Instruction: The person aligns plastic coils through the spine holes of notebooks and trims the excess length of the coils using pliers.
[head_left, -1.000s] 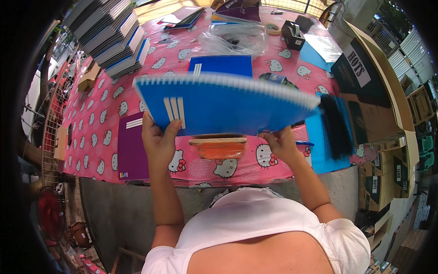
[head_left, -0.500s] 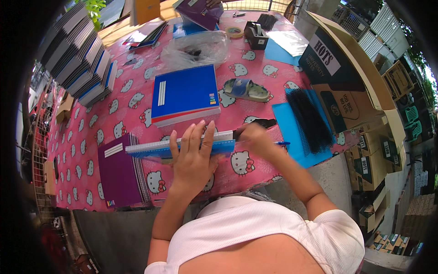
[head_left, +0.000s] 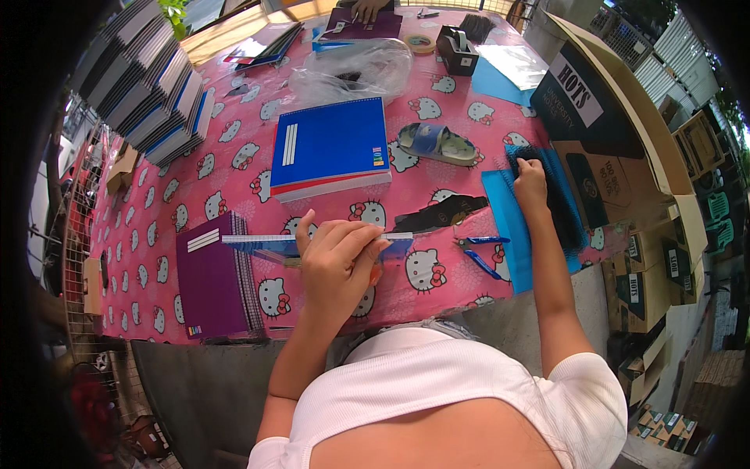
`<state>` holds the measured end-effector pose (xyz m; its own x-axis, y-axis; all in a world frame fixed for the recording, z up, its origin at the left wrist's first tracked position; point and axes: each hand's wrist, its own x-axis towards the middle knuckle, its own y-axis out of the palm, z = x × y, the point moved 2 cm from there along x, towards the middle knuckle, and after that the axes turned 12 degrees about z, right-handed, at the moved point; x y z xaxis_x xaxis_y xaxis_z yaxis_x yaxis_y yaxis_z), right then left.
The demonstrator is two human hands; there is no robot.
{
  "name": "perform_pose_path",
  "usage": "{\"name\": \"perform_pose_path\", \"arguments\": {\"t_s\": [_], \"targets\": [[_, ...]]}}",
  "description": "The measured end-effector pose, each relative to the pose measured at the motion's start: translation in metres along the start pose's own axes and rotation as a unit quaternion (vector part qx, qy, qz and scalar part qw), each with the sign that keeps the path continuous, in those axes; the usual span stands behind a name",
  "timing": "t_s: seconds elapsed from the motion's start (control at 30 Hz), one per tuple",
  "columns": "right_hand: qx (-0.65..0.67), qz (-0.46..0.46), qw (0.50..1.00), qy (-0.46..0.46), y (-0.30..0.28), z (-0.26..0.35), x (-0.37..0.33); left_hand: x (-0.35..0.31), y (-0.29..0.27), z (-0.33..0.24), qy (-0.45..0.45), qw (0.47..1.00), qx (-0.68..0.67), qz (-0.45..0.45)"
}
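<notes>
My left hand [head_left: 340,254] grips a blue-covered notebook [head_left: 262,245] that stands on its edge at the near side of the table. To the right, the fingers of my right hand [head_left: 531,184] pinch at the far end of a bundle of black spiral binding coils [head_left: 561,207], which lies on bright blue sheets [head_left: 504,219]. Blue-handled pliers [head_left: 483,256] rest between my hands, jaws toward the notebook. Beyond them is a crumpled black piece [head_left: 444,213]. Left of the held notebook is a stack of purple spiral notebooks [head_left: 207,285].
A stack of blue and red notebooks [head_left: 332,144] and a slipper [head_left: 437,143] lie mid-table. Tall notebook piles [head_left: 148,86] stand far left, a large open carton [head_left: 601,117] at right. A plastic bag [head_left: 355,70] and tape dispenser [head_left: 457,51] lie farther back. Another person's hand [head_left: 367,9] is opposite.
My right hand has moved from the notebook's right end to the black coils. The pliers now lie uncovered on the table. Across the table, the purple notebook has been lowered flat.
</notes>
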<state>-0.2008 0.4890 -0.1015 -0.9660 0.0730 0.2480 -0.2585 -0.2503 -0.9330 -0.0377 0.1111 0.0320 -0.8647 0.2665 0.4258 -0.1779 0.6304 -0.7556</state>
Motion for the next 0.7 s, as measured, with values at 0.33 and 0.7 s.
{"name": "perform_pose_path", "arguments": {"t_s": [0.33,0.7], "targets": [[0.544,0.491,0.672,-0.105,-0.114,0.176,-0.12,-0.006,-0.002,0.003,0.01,0.999,0.042,-0.027],[0.457,0.315,0.792,-0.254,-0.106,0.189,-0.115,-0.004,0.0,-0.001,0.009,0.999,0.032,0.0]]}}
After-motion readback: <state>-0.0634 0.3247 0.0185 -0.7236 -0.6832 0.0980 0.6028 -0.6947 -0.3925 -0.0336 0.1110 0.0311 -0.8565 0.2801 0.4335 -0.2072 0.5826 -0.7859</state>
